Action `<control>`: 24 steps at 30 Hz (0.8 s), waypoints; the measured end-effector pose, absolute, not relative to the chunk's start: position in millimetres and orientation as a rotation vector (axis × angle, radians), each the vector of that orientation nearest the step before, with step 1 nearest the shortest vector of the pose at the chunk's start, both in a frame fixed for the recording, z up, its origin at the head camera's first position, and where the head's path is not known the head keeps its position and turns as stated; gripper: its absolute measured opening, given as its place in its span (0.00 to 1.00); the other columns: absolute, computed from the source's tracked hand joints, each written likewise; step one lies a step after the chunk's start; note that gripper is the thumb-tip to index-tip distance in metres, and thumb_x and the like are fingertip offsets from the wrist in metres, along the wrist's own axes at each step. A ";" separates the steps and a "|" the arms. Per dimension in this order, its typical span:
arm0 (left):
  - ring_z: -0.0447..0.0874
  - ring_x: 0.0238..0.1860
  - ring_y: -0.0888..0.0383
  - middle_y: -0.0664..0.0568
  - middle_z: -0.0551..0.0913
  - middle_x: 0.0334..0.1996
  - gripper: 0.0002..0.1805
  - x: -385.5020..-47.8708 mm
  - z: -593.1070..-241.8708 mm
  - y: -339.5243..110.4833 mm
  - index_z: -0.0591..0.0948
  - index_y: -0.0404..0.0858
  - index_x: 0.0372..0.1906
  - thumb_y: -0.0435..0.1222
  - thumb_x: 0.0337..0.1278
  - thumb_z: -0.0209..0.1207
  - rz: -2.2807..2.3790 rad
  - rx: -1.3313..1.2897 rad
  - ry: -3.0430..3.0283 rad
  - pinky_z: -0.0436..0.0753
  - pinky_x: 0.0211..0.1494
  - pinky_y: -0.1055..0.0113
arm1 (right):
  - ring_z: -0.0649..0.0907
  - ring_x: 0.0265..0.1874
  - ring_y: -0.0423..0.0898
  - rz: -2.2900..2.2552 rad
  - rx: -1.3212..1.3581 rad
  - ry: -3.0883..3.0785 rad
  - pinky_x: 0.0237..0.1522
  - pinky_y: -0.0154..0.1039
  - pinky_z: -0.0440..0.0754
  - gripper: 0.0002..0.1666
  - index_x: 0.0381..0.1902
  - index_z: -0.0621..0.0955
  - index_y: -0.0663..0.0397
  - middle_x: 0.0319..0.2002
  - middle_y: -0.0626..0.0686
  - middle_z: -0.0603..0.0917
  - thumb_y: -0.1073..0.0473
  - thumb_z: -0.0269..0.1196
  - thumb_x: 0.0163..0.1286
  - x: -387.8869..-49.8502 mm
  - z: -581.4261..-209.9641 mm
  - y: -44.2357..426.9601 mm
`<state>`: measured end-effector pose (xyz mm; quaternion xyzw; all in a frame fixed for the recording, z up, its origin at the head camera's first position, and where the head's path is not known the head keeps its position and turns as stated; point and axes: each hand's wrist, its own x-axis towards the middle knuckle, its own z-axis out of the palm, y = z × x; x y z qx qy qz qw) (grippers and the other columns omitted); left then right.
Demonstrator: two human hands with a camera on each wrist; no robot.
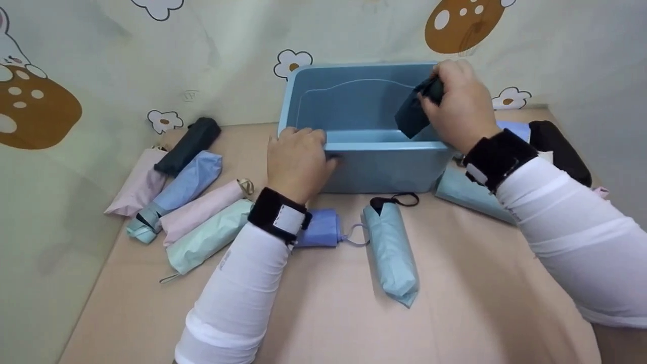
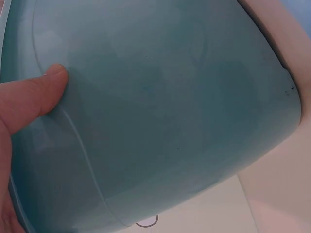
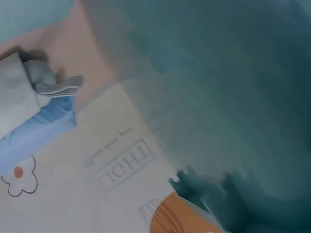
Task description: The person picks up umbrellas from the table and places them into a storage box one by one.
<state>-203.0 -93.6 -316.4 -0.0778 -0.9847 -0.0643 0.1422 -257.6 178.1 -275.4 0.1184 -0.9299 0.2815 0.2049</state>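
Observation:
A blue plastic bin [image 1: 389, 169] stands against the wall. My left hand [image 1: 298, 164] grips its front rim, fingers over the edge; the left wrist view shows the thumb [image 2: 41, 92] on the bin's outer wall. At the bin's right end, my right hand [image 1: 462, 103] holds a dark green folded umbrella [image 1: 413, 119] by one end, its other end tilted down into the opening. A blurred teal surface [image 3: 218, 107] covers much of the right wrist view; I cannot tell whether it is umbrella or bin. The bin's floor is mostly hidden by its front wall.
Several folded umbrellas lie at left, among them a dark one [image 1: 189, 146], a blue one [image 1: 189, 182] and a mint one [image 1: 210, 235]. In front are a periwinkle umbrella [image 1: 321, 228] and a light teal umbrella [image 1: 391, 253]. A teal umbrella [image 1: 472, 194] and a black one [image 1: 561, 151] lie right.

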 end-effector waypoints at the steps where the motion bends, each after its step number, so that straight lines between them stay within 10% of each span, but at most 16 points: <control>1: 0.84 0.55 0.43 0.48 0.91 0.50 0.26 -202.5 -316.1 -92.9 0.87 0.42 0.51 0.58 0.61 0.70 -0.187 -0.224 -2.840 0.75 0.67 0.40 | 0.80 0.57 0.62 0.763 0.323 -2.637 0.64 0.61 0.79 0.18 0.56 0.77 0.65 0.56 0.66 0.78 0.59 0.63 0.75 -261.0 -276.6 178.0; 24: 0.84 0.54 0.45 0.47 0.92 0.50 0.26 -204.7 -316.5 -91.0 0.88 0.42 0.53 0.57 0.61 0.71 -0.208 -0.206 -2.849 0.77 0.66 0.42 | 0.81 0.47 0.61 0.329 0.534 -3.073 0.51 0.60 0.80 0.17 0.51 0.84 0.62 0.47 0.65 0.85 0.58 0.67 0.68 -280.1 -281.4 173.7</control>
